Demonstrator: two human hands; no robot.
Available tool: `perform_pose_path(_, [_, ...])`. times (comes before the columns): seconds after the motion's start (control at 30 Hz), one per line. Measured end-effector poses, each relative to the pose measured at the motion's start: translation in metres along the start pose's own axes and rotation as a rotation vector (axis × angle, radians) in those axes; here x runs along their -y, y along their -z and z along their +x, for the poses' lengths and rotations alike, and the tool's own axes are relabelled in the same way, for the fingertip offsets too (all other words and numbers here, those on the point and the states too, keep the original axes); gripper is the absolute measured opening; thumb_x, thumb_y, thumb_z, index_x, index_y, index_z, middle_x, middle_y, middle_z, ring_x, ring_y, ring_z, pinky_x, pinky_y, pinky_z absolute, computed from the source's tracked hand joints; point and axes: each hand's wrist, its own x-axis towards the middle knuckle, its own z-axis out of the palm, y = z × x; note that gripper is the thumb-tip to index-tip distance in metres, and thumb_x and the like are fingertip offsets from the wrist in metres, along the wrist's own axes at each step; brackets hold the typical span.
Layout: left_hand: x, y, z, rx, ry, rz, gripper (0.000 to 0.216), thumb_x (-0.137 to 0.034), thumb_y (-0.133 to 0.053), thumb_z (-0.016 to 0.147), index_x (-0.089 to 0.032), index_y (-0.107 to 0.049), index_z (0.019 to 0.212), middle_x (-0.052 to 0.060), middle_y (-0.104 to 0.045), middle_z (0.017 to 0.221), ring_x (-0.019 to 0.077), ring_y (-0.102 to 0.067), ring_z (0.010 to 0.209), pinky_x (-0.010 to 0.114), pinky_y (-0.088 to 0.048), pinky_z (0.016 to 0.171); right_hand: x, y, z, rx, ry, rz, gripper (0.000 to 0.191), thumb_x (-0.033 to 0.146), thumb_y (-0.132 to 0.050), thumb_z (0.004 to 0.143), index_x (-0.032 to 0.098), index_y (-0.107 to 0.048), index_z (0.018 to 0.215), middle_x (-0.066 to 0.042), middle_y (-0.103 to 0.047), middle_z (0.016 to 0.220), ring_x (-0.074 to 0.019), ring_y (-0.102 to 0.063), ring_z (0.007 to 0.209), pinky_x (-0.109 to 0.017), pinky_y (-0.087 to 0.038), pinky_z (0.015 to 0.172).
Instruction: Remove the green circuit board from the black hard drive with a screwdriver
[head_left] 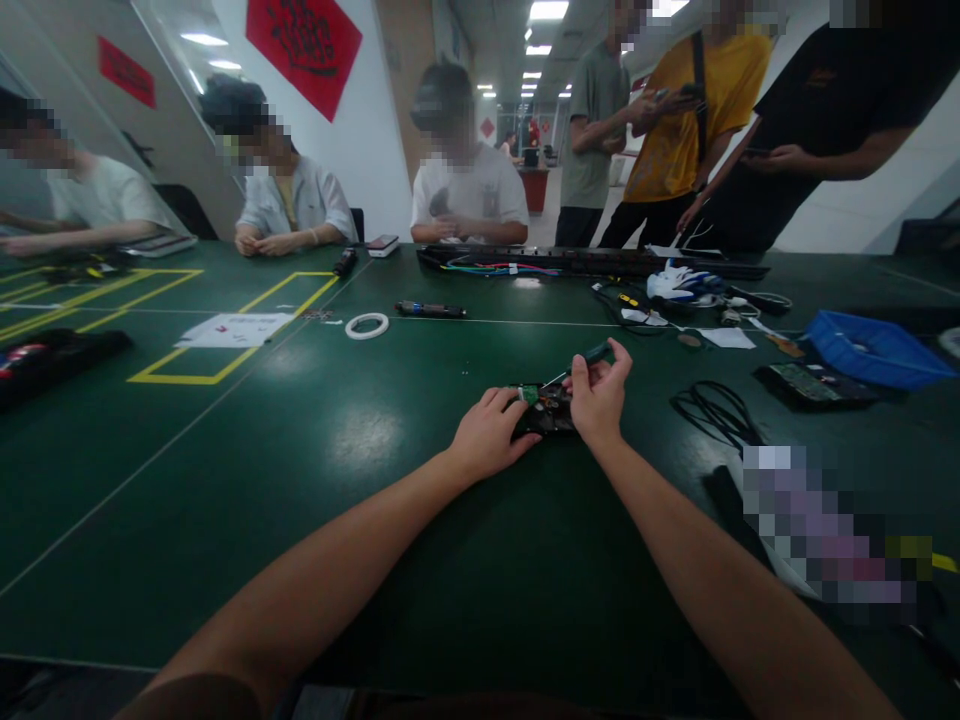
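A small black electronic device [546, 412] with an exposed green circuit board lies on the green table [360, 480] in front of me. My left hand [491, 432] rests on its left end, fingers curled down onto it. My right hand [598, 392] is closed on a thin screwdriver [581, 362] with a dark green handle. The screwdriver's tip points down-left into the device.
A black coiled cable [712, 412], a circuit board [814, 380] and a blue tray [874, 350] lie to the right. A white tape ring [367, 325], a paper sheet [234, 329] and yellow floor-style markings [225, 340] lie left. Several people sit and stand along the far edge.
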Motion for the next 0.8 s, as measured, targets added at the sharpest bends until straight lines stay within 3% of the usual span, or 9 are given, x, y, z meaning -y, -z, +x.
perform_pose_path(0.37, [-0.0001,-0.0001,0.0005,0.003,-0.002,-0.009,0.051,-0.050,-0.065,0.090,-0.022,-0.057,0.131,0.012,-0.056,0.135,0.0313,-0.048,0.128,0.048,-0.050,0.104,0.0055,-0.0004,-0.0035,0.033,0.031,0.015,0.069,0.030,-0.058,0.094,0.023,-0.023,0.153,-0.010,-0.067,0.103,-0.0231,-0.071,0.082,-0.041,-0.060,0.076])
perform_pose_path(0.8, [-0.0013,-0.0005,0.0002,0.007,0.008,-0.007,0.049,-0.049,-0.065,0.091,-0.022,-0.058,0.130,0.011,-0.055,0.136,0.0315,-0.047,0.129,0.049,-0.049,0.105,0.0058,-0.0001,-0.0042,0.027,0.033,-0.014,0.064,0.035,-0.059,0.095,0.021,-0.027,0.149,-0.008,-0.070,0.095,-0.0224,-0.072,0.074,-0.040,-0.060,0.073])
